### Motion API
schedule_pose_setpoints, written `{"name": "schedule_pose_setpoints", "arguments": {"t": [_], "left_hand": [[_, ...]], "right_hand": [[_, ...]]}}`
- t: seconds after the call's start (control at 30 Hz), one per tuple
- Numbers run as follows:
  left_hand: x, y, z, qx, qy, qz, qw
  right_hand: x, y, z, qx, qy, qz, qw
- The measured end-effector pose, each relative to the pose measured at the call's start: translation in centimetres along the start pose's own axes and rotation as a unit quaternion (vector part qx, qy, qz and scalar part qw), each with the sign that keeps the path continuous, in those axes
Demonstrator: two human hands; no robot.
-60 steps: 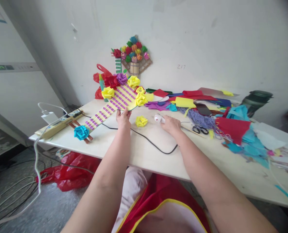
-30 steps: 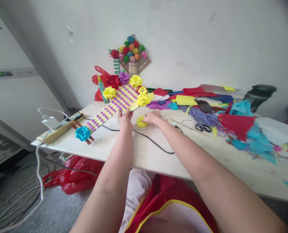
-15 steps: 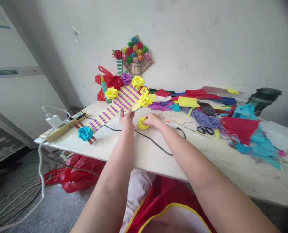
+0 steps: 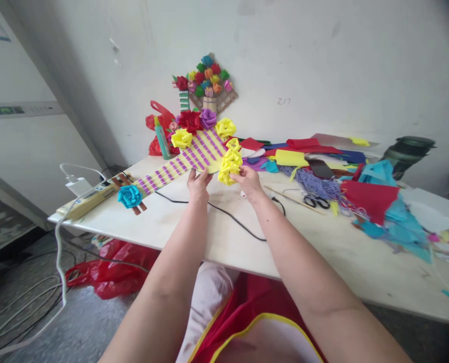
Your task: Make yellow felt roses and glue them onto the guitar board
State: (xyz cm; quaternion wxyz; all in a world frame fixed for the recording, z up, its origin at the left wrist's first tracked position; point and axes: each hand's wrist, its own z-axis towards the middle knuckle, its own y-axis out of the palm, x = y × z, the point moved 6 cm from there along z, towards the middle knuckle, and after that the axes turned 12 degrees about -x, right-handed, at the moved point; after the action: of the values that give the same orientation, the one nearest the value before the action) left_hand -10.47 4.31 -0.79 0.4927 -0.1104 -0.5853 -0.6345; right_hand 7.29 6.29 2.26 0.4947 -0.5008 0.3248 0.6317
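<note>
My left hand (image 4: 197,183) grips the lower edge of a yellow fan-shaped board (image 4: 194,156) with purple stripes, tilted up off the white table (image 4: 216,237). Paper flowers in yellow, red and purple sit along the board's top, and a blue paper flower (image 4: 129,196) is at its handle end. My right hand (image 4: 249,180) pinches a yellow paper flower (image 4: 227,174) and holds it against the board's right edge, just below another yellow flower (image 4: 233,157).
A black cable (image 4: 232,218) runs across the table under my hands. Scissors (image 4: 315,201), purple yarn (image 4: 315,182) and heaps of coloured paper (image 4: 364,194) lie to the right. A power strip (image 4: 88,199) sits at the left edge. A flower basket craft (image 4: 208,83) leans on the wall.
My right hand left the white tool, took the loose yellow flower from the table and raised it to the board's right edge. My left hand kept the board.
</note>
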Motion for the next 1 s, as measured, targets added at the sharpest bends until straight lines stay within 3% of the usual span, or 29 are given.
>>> {"name": "schedule_pose_setpoints", "arguments": {"t": [0.2, 0.5, 0.83, 1.0], "left_hand": [[-0.4, 0.7, -0.2, -0.025, -0.014, 0.029, 0.999], [-0.8, 1.0, -0.3, -0.039, -0.014, 0.041, 0.998], [-0.7, 1.2, -0.4, -0.051, -0.008, 0.036, 0.998], [-0.8, 1.1, -0.3, -0.053, -0.004, 0.043, 0.998]], "right_hand": [[0.1, 0.3, 0.0, 0.084, 0.035, 0.032, 0.995], [0.2, 1.6, -0.8, 0.146, 0.106, 0.078, 0.981], [0.7, 1.9, -0.5, 0.162, 0.111, 0.085, 0.977], [1.2, 1.5, -0.4, 0.207, 0.101, 0.091, 0.969]]}}
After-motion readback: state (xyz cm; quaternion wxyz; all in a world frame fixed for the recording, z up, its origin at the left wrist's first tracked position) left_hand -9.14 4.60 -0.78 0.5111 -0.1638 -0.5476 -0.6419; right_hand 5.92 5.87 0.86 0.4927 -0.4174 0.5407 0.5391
